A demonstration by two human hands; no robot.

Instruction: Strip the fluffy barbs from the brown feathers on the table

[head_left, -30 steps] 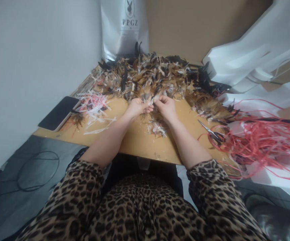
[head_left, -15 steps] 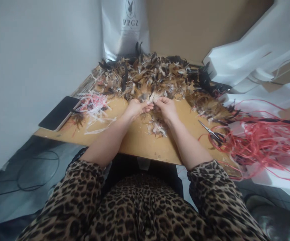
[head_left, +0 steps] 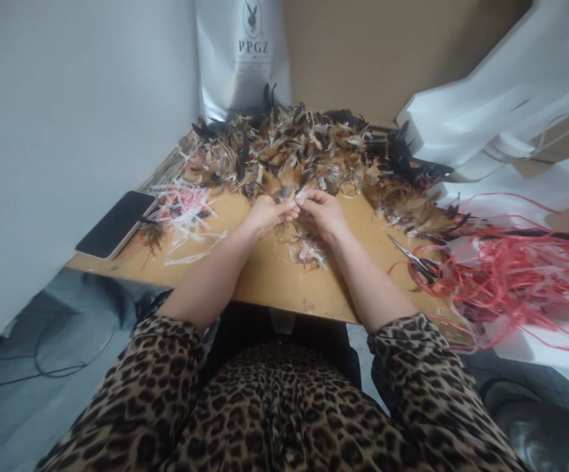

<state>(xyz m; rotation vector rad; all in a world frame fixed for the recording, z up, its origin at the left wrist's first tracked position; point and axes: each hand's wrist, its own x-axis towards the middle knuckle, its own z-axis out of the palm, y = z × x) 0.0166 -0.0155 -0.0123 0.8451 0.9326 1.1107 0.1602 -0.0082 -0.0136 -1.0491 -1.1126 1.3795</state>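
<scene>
Over the middle of the table, both hands meet at the fingertips. My left hand (head_left: 267,215) is closed, its thumb and fingers pinching a small bunch of brown feathers (head_left: 285,182) with grey fluff at the base. My right hand (head_left: 324,214) is closed too, thumb and forefinger pinched at the pale lower ends of the same bunch. The exact grip is partly hidden by the fingers. Just behind the hands spreads a large heap of brown and black feathers (head_left: 274,144). A little tuft of pale feather scraps (head_left: 308,252) lies below my right hand.
On the left are a phone (head_left: 116,224) and a pile of pink and white strips (head_left: 183,204). Scissors (head_left: 415,257) lie at right beside tangled red plastic string (head_left: 525,278). A silver bag (head_left: 245,72) stands behind the heap; white bags (head_left: 501,92) stand at back right.
My right hand's fingertips have shifted slightly left, closer to my left hand. The whitish fluff that showed between the hands is now mostly covered, and brown feather tips stand up more plainly.
</scene>
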